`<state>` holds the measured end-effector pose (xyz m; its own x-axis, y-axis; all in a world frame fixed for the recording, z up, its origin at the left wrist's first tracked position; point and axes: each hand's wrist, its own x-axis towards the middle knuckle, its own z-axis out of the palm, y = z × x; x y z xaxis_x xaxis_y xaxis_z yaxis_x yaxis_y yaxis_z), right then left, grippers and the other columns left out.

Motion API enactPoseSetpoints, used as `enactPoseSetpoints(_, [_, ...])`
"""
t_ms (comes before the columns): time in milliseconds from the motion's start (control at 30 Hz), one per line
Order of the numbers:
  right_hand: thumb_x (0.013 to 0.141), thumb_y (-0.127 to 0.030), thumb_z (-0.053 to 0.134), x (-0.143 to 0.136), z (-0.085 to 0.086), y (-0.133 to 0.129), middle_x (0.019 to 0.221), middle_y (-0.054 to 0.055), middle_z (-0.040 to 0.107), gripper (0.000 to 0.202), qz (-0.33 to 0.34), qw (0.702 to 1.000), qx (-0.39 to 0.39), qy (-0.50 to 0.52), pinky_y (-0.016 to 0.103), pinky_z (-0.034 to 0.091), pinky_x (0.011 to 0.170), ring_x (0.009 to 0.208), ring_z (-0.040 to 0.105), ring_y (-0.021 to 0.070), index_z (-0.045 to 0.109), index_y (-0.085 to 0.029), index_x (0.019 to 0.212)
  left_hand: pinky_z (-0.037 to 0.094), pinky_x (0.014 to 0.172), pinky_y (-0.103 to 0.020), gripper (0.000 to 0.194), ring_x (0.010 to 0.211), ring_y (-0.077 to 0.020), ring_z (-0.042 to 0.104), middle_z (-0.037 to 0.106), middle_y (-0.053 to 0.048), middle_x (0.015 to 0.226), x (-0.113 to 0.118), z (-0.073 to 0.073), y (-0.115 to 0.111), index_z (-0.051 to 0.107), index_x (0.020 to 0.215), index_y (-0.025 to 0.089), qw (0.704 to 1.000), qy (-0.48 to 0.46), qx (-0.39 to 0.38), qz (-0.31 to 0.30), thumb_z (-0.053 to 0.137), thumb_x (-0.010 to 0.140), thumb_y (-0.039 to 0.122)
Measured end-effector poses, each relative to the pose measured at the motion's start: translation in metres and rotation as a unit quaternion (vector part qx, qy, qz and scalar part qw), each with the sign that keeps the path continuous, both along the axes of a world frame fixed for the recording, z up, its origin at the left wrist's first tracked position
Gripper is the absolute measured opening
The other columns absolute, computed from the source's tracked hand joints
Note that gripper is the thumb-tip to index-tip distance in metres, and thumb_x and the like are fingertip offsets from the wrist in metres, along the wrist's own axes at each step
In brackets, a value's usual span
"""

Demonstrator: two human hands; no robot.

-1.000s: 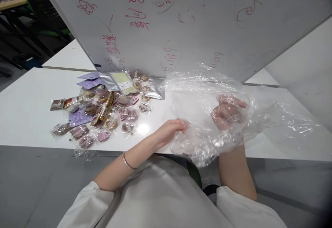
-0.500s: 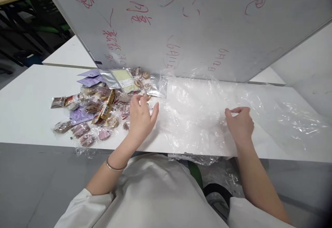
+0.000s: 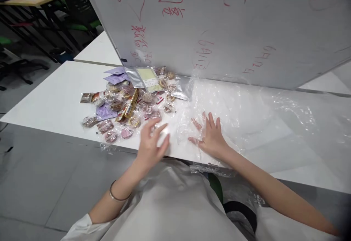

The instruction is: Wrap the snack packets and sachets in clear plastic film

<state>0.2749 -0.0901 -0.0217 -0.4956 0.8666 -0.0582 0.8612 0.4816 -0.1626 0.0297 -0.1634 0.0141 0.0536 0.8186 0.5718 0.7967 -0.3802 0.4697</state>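
Clear plastic film (image 3: 257, 124) lies spread over the right half of the white table (image 3: 52, 98). My right hand (image 3: 212, 135) rests at the film's left part with fingers spread; some of them show through the film. My left hand (image 3: 152, 140) is beside the film's left edge, fingers apart and curved, holding nothing. Just beyond it sits a heap of small wrapped snacks (image 3: 116, 106). Among them are purple packets (image 3: 105, 112), a gold-wrapped stick (image 3: 131, 104) and a silver pouch with a yellow-green panel (image 3: 149, 79).
A whiteboard (image 3: 175, 29) with red writing stands along the table's far edge. More crumpled plastic (image 3: 214, 169) hangs at the near edge, above my lap. Off to the far left are a wooden desk (image 3: 41, 0) and a dark chair (image 3: 78, 7).
My right hand has moved left across the film and gone from pinched to spread. My left hand has drawn back slightly from the snacks. The view has turned left.
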Motion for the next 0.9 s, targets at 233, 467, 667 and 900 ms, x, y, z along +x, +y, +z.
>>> enactPoseSetpoints(233, [0.089, -0.062, 0.052, 0.03, 0.018, 0.016, 0.161, 0.011, 0.028, 0.066, 0.076, 0.991, -0.01, 0.113, 0.071, 0.016, 0.114, 0.15, 0.01, 0.0435, 0.045, -0.031, 0.148, 0.023, 0.114, -0.061, 0.081, 0.147, -0.041, 0.018, 0.017, -0.021, 0.154, -0.089, -0.026, -0.036, 0.036, 0.144, 0.025, 0.938, 0.065, -0.048, 0.338, 0.076, 0.077, 0.048])
enactPoseSetpoints(467, [0.099, -0.058, 0.034, -0.028, 0.055, 0.01, 0.156, 0.014, 0.037, 0.063, 0.032, 0.949, -0.051, 0.311, 0.061, 0.038, 0.109, 0.141, 0.038, 0.0333, 0.027, -0.028, 0.153, 0.015, 0.116, -0.062, 0.068, 0.144, -0.038, 0.028, 0.038, -0.014, 0.151, -0.102, -0.03, -0.023, 0.047, 0.138, 0.031, 0.93, 0.075, -0.153, 0.326, 0.07, 0.079, 0.056])
enactPoseSetpoints(667, [0.084, -0.077, 0.048, -0.078, 0.024, 0.01, 0.167, 0.006, -0.001, 0.081, 0.167, 0.978, -0.072, 0.098, 0.075, 0.007, 0.112, 0.148, -0.005, 0.0489, 0.031, -0.039, 0.154, 0.032, 0.107, -0.055, 0.055, 0.129, -0.0384, 0.043, 0.049, -0.017, 0.136, -0.098, -0.026, -0.005, 0.058, 0.123, 0.022, 0.933, 0.08, -0.141, 0.321, 0.071, 0.077, 0.047])
enactPoseSetpoints(900, [0.092, -0.068, 0.044, -0.054, 0.011, 0.011, 0.166, 0.003, 0.009, 0.064, 0.232, 0.97, -0.006, 0.074, 0.072, 0.005, 0.115, 0.15, -0.003, 0.0428, 0.038, -0.042, 0.149, 0.034, 0.103, -0.055, 0.037, 0.129, -0.039, 0.042, 0.046, -0.019, 0.141, -0.106, -0.02, 0.019, 0.057, 0.113, 0.021, 0.946, 0.086, -0.166, 0.263, 0.066, 0.081, 0.038])
